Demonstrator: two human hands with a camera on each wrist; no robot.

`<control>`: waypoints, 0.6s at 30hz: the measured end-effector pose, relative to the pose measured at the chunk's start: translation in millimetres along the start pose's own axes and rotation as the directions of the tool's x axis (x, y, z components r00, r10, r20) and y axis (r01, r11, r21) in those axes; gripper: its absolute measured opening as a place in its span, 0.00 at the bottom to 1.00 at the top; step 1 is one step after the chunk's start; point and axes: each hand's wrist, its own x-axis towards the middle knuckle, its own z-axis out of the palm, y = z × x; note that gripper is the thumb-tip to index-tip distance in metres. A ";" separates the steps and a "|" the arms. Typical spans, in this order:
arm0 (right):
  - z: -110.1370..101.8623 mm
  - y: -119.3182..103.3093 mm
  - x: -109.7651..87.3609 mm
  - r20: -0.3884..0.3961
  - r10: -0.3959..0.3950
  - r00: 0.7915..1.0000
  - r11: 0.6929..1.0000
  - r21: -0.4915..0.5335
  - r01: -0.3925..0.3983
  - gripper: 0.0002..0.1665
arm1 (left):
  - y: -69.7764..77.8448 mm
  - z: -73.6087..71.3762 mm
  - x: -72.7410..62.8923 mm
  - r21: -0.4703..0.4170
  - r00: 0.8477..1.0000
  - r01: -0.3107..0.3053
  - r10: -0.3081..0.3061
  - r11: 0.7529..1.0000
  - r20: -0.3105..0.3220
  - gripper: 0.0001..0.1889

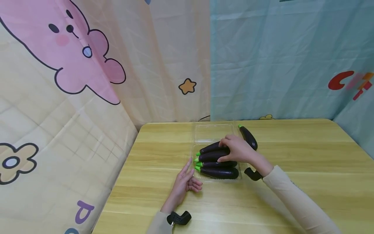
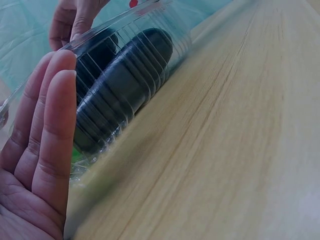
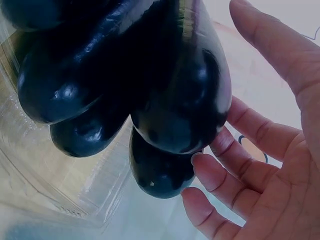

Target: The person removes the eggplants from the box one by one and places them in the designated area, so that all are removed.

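Observation:
Several dark purple eggplants [image 1: 219, 173] with green stem ends lie side by side in a clear plastic container [image 1: 196, 177]. My right hand [image 1: 238, 149] is over the farther eggplants, thumb on the near side and fingers on the far side. Its fingertips [image 3: 204, 167] touch the rounded ends of eggplants in the right wrist view, while the thumb stands away from them. My left hand [image 1: 183, 185] is beside the container's left edge with fingers extended and holds nothing; whether it touches the wall [image 2: 172, 17] I cannot tell.
Another eggplant [image 1: 248, 137] lies on the wooden table [image 1: 292, 152] right of the container, beyond my right forearm. The container's clear lid [image 1: 214, 131] is folded back on the far side. Patterned curtains [image 1: 263, 65] hang behind and left of the table.

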 end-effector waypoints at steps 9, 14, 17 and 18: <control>4.5 1.8 -0.9 0.004 0.000 1.000 1.000 -0.031 0.000 0.33 | -1.0 0.2 -0.8 -0.007 1.000 -0.004 0.004 1.000 0.004 0.34; 6.3 3.3 -2.5 0.015 0.008 1.000 0.999 -0.048 -0.008 0.32 | -1.4 -0.1 -0.5 -0.012 1.000 -0.016 0.016 1.000 0.010 0.33; 6.5 2.9 -3.1 0.011 0.009 1.000 0.999 -0.047 -0.009 0.32 | -1.4 0.0 -0.4 -0.016 1.000 -0.022 0.022 1.000 0.013 0.33; 6.6 2.7 -3.2 0.010 0.010 1.000 0.999 -0.046 -0.009 0.32 | -1.4 0.0 -0.4 -0.016 1.000 -0.022 0.022 1.000 0.014 0.33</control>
